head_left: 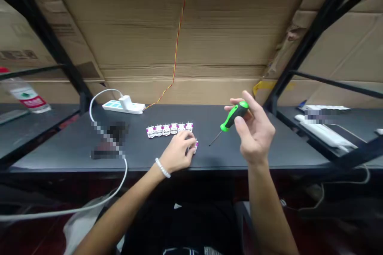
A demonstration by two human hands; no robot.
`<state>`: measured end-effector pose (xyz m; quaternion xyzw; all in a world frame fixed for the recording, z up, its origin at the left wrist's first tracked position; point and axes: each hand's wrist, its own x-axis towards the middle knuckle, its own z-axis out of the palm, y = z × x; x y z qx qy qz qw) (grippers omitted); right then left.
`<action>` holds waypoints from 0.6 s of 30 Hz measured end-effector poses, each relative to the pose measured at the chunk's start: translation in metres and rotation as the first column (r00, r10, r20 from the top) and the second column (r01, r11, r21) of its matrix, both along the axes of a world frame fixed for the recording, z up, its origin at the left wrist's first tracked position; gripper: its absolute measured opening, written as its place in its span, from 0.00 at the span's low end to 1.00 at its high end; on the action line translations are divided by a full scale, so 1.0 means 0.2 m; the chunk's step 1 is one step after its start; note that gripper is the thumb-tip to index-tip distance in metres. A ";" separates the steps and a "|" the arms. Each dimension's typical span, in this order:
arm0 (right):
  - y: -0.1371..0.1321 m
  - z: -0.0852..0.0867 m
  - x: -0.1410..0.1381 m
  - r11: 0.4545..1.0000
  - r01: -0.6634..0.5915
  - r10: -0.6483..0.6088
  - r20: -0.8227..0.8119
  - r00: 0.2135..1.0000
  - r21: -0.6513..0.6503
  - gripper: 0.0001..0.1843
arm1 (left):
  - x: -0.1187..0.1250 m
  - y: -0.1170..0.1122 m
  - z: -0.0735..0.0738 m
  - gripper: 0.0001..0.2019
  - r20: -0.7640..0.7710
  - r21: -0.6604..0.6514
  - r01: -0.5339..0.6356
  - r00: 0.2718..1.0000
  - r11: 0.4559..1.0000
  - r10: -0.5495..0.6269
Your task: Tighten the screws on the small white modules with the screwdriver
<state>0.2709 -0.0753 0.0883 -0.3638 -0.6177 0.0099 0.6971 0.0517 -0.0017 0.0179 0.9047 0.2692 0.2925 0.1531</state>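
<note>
In my raised right hand is a screwdriver with a green and black handle, its thin shaft slanting down to the left above the table. My left hand, with a white bracelet at the wrist, is closed on a small white and purple part at the table surface. Fingers hide most of that part. Just beyond the left hand, several similar white and purple parts stand side by side in a row, thin pins pointing up. The screwdriver tip is apart from the part in my left hand.
A white power strip with a plugged-in adapter lies at the back left of the dark table. Its white cable drops over the front edge. Black metal posts frame both sides. A bottle stands beyond the left post.
</note>
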 end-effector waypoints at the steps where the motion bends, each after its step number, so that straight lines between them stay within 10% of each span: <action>1: 0.00 0.00 0.01 1.000 -0.002 0.002 -0.006 1.000 0.004 0.29 | 0.01 0.00 0.01 0.06 0.009 -0.002 -0.001 1.000 1.000 0.001; 18: -0.05 0.05 0.27 0.991 0.117 -0.115 -0.042 0.993 0.065 0.27 | 0.56 0.20 0.13 0.07 -0.340 -0.081 0.107 0.932 0.991 -0.128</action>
